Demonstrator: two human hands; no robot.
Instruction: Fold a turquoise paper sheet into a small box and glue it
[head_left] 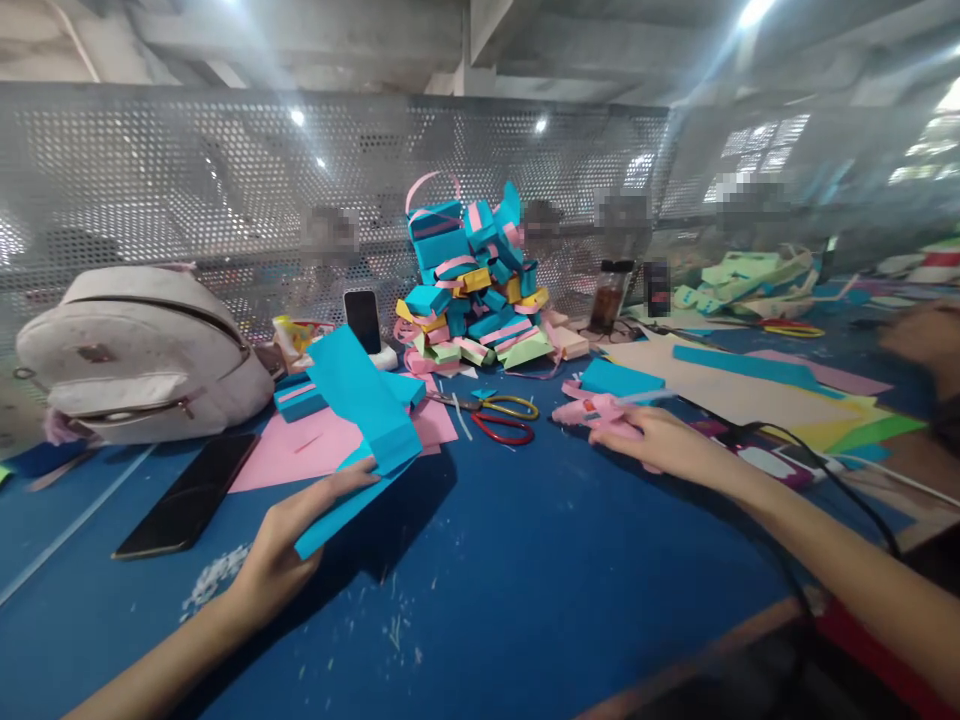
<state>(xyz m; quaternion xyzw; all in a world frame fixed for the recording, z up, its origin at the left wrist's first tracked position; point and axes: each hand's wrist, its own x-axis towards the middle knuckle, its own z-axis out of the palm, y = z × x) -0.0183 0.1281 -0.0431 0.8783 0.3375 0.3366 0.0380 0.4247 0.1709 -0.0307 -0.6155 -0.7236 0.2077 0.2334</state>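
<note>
My left hand point(289, 530) grips a folded blue paper piece point(364, 400), its long flaps bent at angles above the table. My right hand point(660, 445) is closed around a pink hot glue gun point(592, 410) whose nozzle points left; a pale glue stick shows at its back end. Between the hands lie scissors point(506, 420) with one yellow and one red handle. Beneath the blue piece is a pink paper sheet point(285, 455). Straight ahead stands a pile of small folded paper boxes point(480, 290), mostly blue, with pink, yellow and green ones.
A white backpack point(142, 350) and a black phone point(187, 495) occupy the left side of the blue table point(517, 580). Paper sheets point(750, 385) and a dark cable point(832, 465) lie at right. Behind the boxes rises a perforated metal screen point(225, 170), with a dark-lidded bottle point(611, 295) before it.
</note>
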